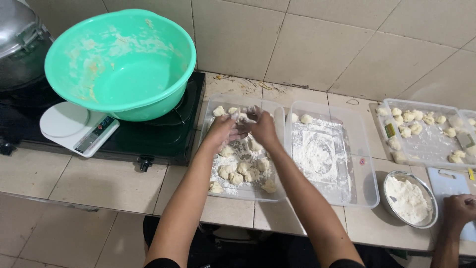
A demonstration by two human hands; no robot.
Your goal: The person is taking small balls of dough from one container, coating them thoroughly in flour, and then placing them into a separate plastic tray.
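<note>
My left hand point(221, 131) and my right hand point(261, 126) meet over the far part of a clear plastic tray point(246, 192) dusted with flour. Both are floury and pinch a small piece of dough point(243, 118) between them. Several dough balls point(244, 171) lie in the near half of the tray, and a few more dough balls point(218, 111) sit at its far edge. A second clear tray point(364, 187) to the right holds a spread of flour point(316, 155) and two dough pieces point(307, 119) at its far end.
A large green basin point(121, 64) rests on a black stove point(148, 139), with a white kitchen scale point(78, 126) beside it and a metal pot point(17, 39) at far left. At right stand a metal flour bowl point(409, 198), a third tray of dough point(426, 131) and another person's hand point(458, 211) on a white board.
</note>
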